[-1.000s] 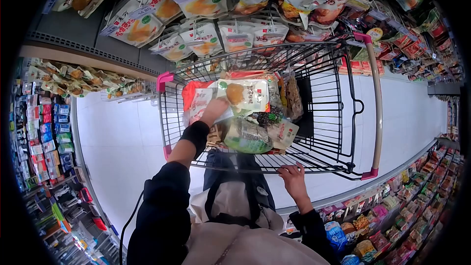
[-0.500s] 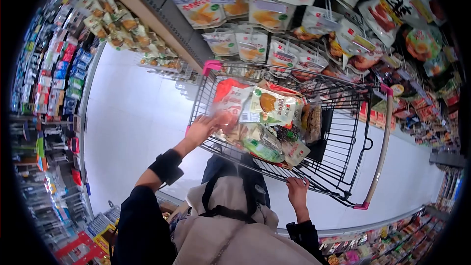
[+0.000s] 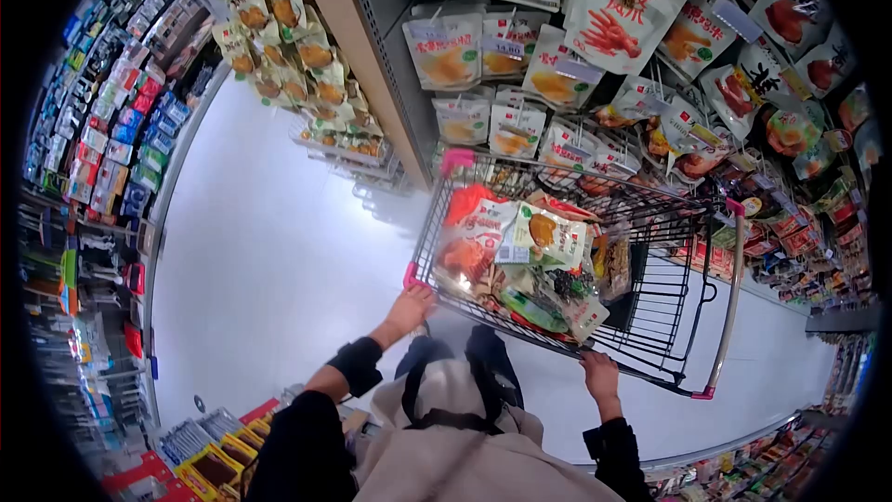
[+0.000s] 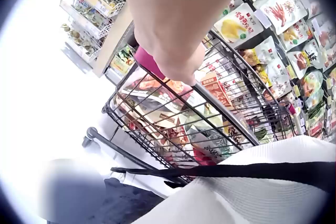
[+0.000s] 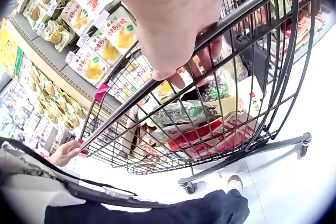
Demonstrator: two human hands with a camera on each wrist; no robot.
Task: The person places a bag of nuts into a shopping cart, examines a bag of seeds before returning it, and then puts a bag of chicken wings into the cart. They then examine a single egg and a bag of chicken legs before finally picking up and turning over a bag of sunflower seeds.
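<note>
A black wire shopping cart (image 3: 736,288) with pink corner pieces stands in front of me, loaded with packets. My left hand (image 3: 406,309) grips its near left corner at the pink piece (image 4: 149,62). Farther right along the same side, my right hand (image 3: 600,376) holds the top rim, its fingers (image 5: 195,71) curled over the bar in the right wrist view. Inside the cart lie a red-and-white food packet (image 3: 472,240), a pale packet with a brown food picture (image 3: 546,229), and a green clear bag (image 3: 531,309).
Snack packets (image 3: 609,19) hang on the shelf rack beyond the cart. A shelf end panel (image 3: 381,65) stands by the cart's far left corner, with more packets (image 3: 279,28) past it. White floor (image 3: 269,251) lies to the left; another shelf (image 3: 111,158) borders it.
My left hand let go of the red-and-white packet in the cart and moved back to the cart's corner. The view swung left; the right hand stayed on the rim.
</note>
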